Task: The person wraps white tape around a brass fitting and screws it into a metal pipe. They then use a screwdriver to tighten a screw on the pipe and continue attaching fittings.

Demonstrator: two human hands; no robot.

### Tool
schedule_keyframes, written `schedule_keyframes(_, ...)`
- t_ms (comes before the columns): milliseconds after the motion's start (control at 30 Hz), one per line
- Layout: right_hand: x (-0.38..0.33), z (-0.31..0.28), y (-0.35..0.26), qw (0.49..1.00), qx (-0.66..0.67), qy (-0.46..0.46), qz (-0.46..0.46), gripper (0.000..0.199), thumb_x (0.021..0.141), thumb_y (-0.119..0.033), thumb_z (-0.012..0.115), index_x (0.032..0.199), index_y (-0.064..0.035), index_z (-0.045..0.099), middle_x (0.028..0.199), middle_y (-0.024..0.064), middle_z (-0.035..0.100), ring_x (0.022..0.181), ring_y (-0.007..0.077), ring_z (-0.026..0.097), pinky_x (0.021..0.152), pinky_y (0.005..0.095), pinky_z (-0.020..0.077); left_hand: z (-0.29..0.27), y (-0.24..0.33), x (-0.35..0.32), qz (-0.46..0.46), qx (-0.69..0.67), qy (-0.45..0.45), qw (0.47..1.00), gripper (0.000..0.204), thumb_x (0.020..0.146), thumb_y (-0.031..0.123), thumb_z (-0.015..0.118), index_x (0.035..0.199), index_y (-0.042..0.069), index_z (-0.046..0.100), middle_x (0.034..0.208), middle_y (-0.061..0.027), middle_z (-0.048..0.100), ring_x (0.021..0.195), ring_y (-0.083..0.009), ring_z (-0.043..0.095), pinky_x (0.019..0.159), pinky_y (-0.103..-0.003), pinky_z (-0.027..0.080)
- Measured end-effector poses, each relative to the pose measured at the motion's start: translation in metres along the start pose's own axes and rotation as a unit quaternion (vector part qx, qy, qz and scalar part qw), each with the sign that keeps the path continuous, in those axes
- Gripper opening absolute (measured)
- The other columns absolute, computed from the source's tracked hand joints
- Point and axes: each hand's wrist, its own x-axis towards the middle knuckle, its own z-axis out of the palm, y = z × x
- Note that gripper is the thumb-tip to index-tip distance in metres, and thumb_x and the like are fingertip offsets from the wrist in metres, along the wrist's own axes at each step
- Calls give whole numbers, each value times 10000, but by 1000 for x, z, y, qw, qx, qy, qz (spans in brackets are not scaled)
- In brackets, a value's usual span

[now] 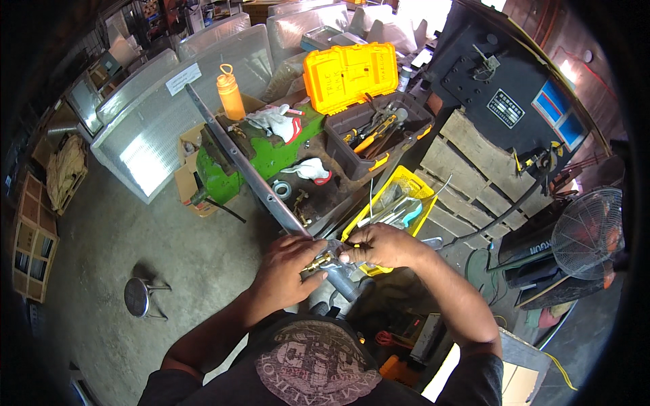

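A long grey metal pipe (250,172) runs from the far left of the workbench to just before my body. My left hand (286,272) is closed around its near part, the thumb beneath a brass fitting (320,261) at the pipe's side. Beyond the fingers the pipe's near end (344,285) sticks out. My right hand (380,246) pinches close beside the fitting, its thumb pointing left. A small yellow bit shows at its fingertips; the fingers hide what it belongs to.
The green-topped workbench (261,157) bears white gloves (311,170), an orange bottle (230,95) and an open toolbox (342,142). A yellow crate (420,186) with tools stands right of it. A fan (588,233) is at the right, a round stool (137,298) at the left.
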Motion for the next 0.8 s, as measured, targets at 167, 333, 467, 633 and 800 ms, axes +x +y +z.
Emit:
schedule_keyframes(167, -10, 12, -5, 999, 8, 52, 6, 573, 880, -640, 660, 1120, -127, 748, 922, 152, 738, 886, 322, 709, 848, 413, 537, -1, -3, -2, -2, -7, -8, 1000, 511, 821, 192, 771, 1280, 18, 631, 1224, -166, 667, 1212, -355, 570, 1064, -459, 419)
schedule_keyframes(333, -12, 9, -13, 998, -7, 26, 55, 621, 889, -690, 605, 1128, -135, 746, 995, 168, 735, 967, 335, 699, 897, 424, 528, -2, -3, -3, -9, -9, -17, 1000, 510, 828, 185, 767, 1296, 36, 632, 1252, -155, 660, 1229, -340, 566, 1076, -448, 412)
schedule_keyframes(467, -20, 8, -11, 998, -4, 44, 36, 623, 972, -657, 491, 1192, -117, 709, 1074, 189, 718, 1035, 371, 673, 943, 444, 508, -2, -7, -5, -2, -16, -20, 1000, 503, 845, 214, 753, 1299, 42, 622, 1256, -145, 662, 1232, -326, 570, 1079, -444, 404)
schedule_keyframes(633, -59, -11, 5, 997, -38, -11, 60, 578, 1017, -546, 488, 1353, -89, 595, 1304, 200, 640, 1193, 389, 608, 1031, 443, 471, -10, -22, -8, 4, -9, -37, 999, 504, 845, 270, 760, 1291, 72, 633, 1309, -110, 637, 1277, -298, 537, 1113, -450, 366)
schedule_keyframes(800, -113, 21, 9, 996, 3, 18, 85, 499, 957, -353, 664, 1356, -63, 587, 1250, 204, 660, 1140, 379, 637, 987, 400, 501, -23, -44, -2, 31, 44, -50, 997, 562, 790, 407, 800, 1248, 105, 675, 1334, -63, 630, 1299, -273, 518, 1140, -469, 326)
